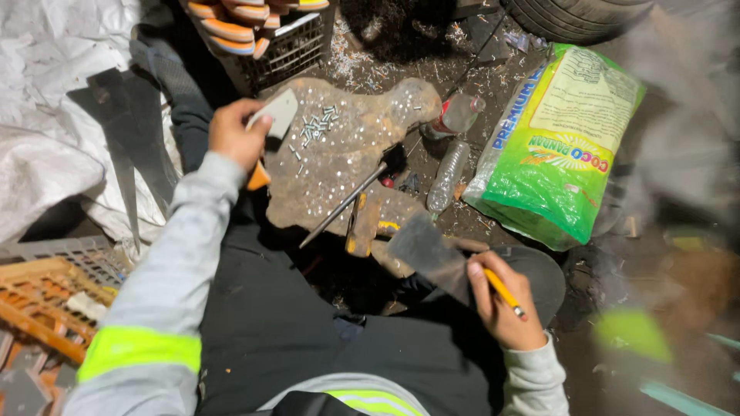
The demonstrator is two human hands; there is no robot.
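Currently my left hand (235, 135) grips a grey piece (274, 114) at the slab's (339, 173) left edge; my right hand (505, 304) pinches a pencil (502, 291) and flat sheet (428, 250)

Worker's clothing, seen from above

Grey long-sleeved jacket (166, 285) with fluorescent yellow-green reflective bands: one around the left sleeve, another across the lower front edge. Dark trousers (308, 323) beneath the jacket. Ribbed grey cuffs; both hands bare, ungloved.

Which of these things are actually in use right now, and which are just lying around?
In use:
left hand on grey flat piece
right hand holding yellow pencil and grey sheet

Lying about:
metal rod
small screws
plastic bottles
green bag
tyre
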